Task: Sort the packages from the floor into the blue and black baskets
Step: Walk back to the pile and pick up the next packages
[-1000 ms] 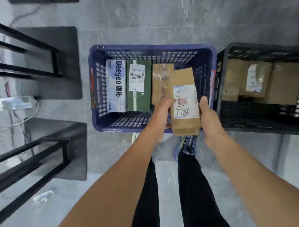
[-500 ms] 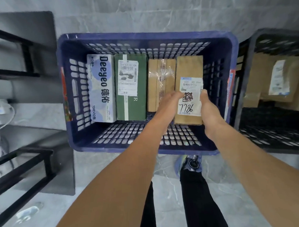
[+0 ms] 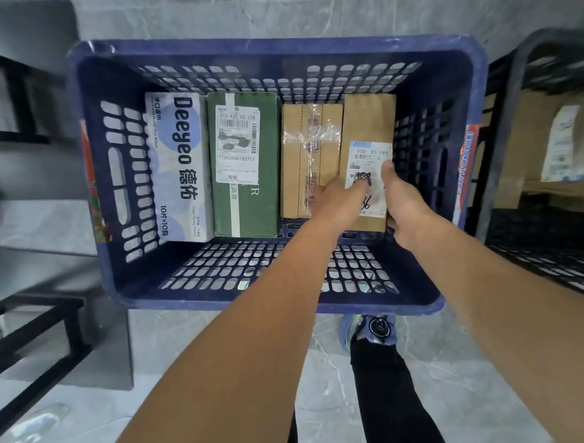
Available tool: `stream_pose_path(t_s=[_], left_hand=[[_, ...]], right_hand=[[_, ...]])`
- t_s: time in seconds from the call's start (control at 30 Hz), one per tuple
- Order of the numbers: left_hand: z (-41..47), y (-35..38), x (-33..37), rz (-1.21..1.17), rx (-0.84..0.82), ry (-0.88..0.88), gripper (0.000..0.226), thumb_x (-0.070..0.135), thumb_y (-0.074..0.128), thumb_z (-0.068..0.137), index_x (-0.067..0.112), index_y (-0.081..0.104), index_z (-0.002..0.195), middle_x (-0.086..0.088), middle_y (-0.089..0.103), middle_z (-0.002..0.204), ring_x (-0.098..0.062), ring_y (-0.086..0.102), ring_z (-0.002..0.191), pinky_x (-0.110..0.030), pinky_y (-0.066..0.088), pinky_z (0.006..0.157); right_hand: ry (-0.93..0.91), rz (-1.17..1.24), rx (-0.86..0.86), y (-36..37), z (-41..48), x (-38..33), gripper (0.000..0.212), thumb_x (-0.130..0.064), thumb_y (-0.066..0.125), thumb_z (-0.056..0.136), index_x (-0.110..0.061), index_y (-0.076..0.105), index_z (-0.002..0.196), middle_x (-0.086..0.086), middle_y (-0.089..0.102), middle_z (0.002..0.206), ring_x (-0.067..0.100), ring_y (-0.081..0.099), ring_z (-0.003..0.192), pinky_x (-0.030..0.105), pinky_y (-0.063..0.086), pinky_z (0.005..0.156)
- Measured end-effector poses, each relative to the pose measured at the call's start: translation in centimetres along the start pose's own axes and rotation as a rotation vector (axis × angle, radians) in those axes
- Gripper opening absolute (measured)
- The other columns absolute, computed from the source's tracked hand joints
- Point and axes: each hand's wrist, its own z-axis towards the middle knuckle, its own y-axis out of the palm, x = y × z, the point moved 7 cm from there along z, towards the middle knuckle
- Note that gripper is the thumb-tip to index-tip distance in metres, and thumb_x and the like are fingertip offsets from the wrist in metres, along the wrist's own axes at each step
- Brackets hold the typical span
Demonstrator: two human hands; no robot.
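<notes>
A brown cardboard package [image 3: 368, 127] with a white label lies at the right end of a row inside the blue basket [image 3: 276, 48]. My left hand [image 3: 336, 199] rests on its near left part, fingers over the label. My right hand [image 3: 400, 200] grips its near right edge, thumb on the label. Beside it lie a taped brown box [image 3: 309, 147], a green box [image 3: 244, 163] and a white Deegeo wipes box [image 3: 177, 166]. The black basket [image 3: 552, 230] stands to the right with brown packages [image 3: 548, 150] in it.
Black metal frames [image 3: 31, 336] stand on the grey marble floor at the left. My shoe [image 3: 372, 328] and dark trouser leg show just below the blue basket's near rim. A small pale object [image 3: 38, 423] lies on the floor at the lower left.
Both hands have lowered the labelled brown package from above the basket's near rim down into the row, next to the taped box. The view has moved closer to the basket.
</notes>
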Motion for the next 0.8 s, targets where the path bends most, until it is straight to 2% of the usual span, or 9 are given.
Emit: stream_pose_path(t_s=[0.07, 0.2, 0.33, 0.43, 0.5, 0.6, 0.67, 0.73, 0.8], left_hand=[[0.2, 0.3, -0.7, 0.011, -0.017, -0.008, 0.049, 0.036, 0.045, 0.105, 0.026, 0.044, 0.153, -0.002, 0.036, 0.152, -0.028, 0.029, 0.146, -0.05, 0.029, 0.119], [0.8, 0.8, -1.8, -0.005, -0.02, -0.014, 0.049, 0.037, 0.045, 0.104, 0.023, 0.046, 0.151, -0.008, 0.041, 0.154, -0.029, 0.035, 0.144, -0.05, 0.034, 0.117], [0.9, 1.5, -2.6, -0.033, -0.032, -0.058, 0.059, 0.042, 0.046, 0.093, 0.019, 0.048, 0.147, -0.01, 0.042, 0.152, -0.03, 0.043, 0.136, -0.052, 0.038, 0.114], [1.0, 1.8, -3.1, -0.057, -0.031, -0.075, 0.065, 0.045, 0.045, 0.095, 0.016, 0.042, 0.153, -0.01, 0.041, 0.154, -0.031, 0.044, 0.137, -0.053, 0.038, 0.114], [0.5, 1.6, -3.1, -0.065, -0.024, -0.071, 0.067, 0.048, 0.045, 0.096, 0.017, 0.04, 0.156, -0.01, 0.044, 0.154, -0.031, 0.047, 0.136, -0.053, 0.041, 0.113], [-0.8, 0.8, -2.4, -0.098, -0.011, -0.04, 0.056, 0.043, 0.046, 0.1, 0.016, 0.047, 0.149, -0.005, 0.054, 0.144, -0.026, 0.054, 0.127, -0.046, 0.046, 0.106], [-2.4, 0.1, -1.4, -0.133, 0.0, -0.014, 0.041, 0.04, 0.047, 0.102, 0.018, 0.058, 0.134, -0.001, 0.065, 0.128, -0.023, 0.06, 0.115, -0.041, 0.049, 0.099], [-4.6, -0.8, 0.0, -0.15, 0.011, 0.013, 0.042, 0.046, 0.048, 0.098, 0.022, 0.062, 0.129, 0.002, 0.071, 0.122, -0.019, 0.064, 0.112, -0.042, 0.05, 0.098], [-7.3, -1.9, 1.8, -0.169, 0.041, 0.048, 0.049, 0.051, 0.05, 0.095, 0.025, 0.06, 0.135, 0.004, 0.068, 0.13, -0.016, 0.061, 0.12, -0.044, 0.048, 0.104]], right_hand=[[0.009, 0.011, 0.01, 0.0, 0.4, -0.2, 0.07, -0.077, 0.033, 0.099, -0.033, 0.055, 0.148, -0.004, 0.064, 0.143, 0.02, 0.06, 0.13, 0.044, 0.039, 0.118], [0.013, 0.019, 0.01, -0.1, 1.4, -0.4, 0.066, -0.077, 0.032, 0.099, -0.033, 0.065, 0.136, -0.006, 0.071, 0.128, 0.019, 0.065, 0.12, 0.041, 0.042, 0.115], [0.053, 0.006, -0.022, 0.3, 1.8, -0.3, 0.073, -0.079, 0.03, 0.098, -0.034, 0.051, 0.152, -0.007, 0.061, 0.145, 0.02, 0.056, 0.134, 0.04, 0.034, 0.114], [0.013, 0.047, -0.034, 0.3, 3.4, 0.1, 0.095, -0.091, 0.036, 0.081, -0.039, 0.033, 0.161, -0.007, 0.047, 0.161, 0.02, 0.043, 0.148, 0.046, 0.025, 0.124], [0.001, 0.071, -0.046, 0.3, 4.5, 0.8, 0.112, -0.099, 0.041, 0.063, -0.045, 0.033, 0.16, -0.008, 0.047, 0.161, 0.02, 0.045, 0.147, 0.051, 0.027, 0.125], [-0.011, 0.102, -0.07, 0.2, 1.1, -0.6, 0.086, -0.09, 0.042, 0.082, -0.04, 0.048, 0.153, -0.005, 0.063, 0.144, 0.018, 0.062, 0.128, 0.045, 0.045, 0.114], [-0.042, 0.12, -0.085, 0.2, -2.6, -2.2, 0.065, -0.077, 0.038, 0.098, -0.033, 0.06, 0.14, -0.003, 0.073, 0.125, 0.012, 0.071, 0.109, 0.031, 0.057, 0.091], [-0.067, 0.17, -0.103, -0.2, -6.0, -3.2, 0.051, -0.065, 0.036, 0.106, -0.029, 0.068, 0.124, -0.009, 0.077, 0.1, 0.0, 0.074, 0.08, 0.016, 0.054, 0.06], [-0.104, 0.204, -0.084, -1.0, -10.2, -4.7, 0.039, -0.06, 0.036, 0.108, -0.035, 0.065, 0.111, -0.024, 0.073, 0.079, -0.014, 0.065, 0.06, 0.011, 0.046, 0.057]])
